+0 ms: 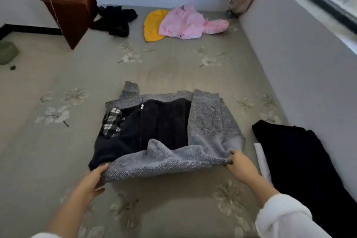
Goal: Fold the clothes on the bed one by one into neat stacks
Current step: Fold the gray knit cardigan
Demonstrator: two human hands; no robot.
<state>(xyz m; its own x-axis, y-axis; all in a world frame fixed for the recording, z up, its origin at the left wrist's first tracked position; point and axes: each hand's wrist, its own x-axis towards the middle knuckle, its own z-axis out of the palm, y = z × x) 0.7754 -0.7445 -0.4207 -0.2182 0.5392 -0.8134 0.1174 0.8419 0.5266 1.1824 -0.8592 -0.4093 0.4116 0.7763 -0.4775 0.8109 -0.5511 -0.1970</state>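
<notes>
Gripping near hem of grey knit jacket (208, 121) at both corners. Lay flat mid-bed on floral bedsheet (173, 67), dark fleece lining (164, 121) facing up, right panel already folded in over it, plaid collar bit (112, 121) poking out at left. Clamped left corner with left hand (92, 177), thumb on top, fingers curled beneath. Pinched right corner with right hand (240, 162), fingers curled tight on cloth. Held hem just off sheet, sagging between hands. Read as bottom-to-top fold in progress. Judged best done by raising both corners level, pulling hem taut to kill sag, carrying it away toward collar edge, landing edge on edge, then smoothing flat with palms. Noted left side less tidy, dark lining spilling past grey hem; probably needed tucking first. Expected thick fleece to spring back, so firm press advised. Spotted black folded garment (301, 156) just right, by wall; pink garment (185, 23), yellow garment (152, 25), black pile (116, 20) unfolded at far end.
</notes>
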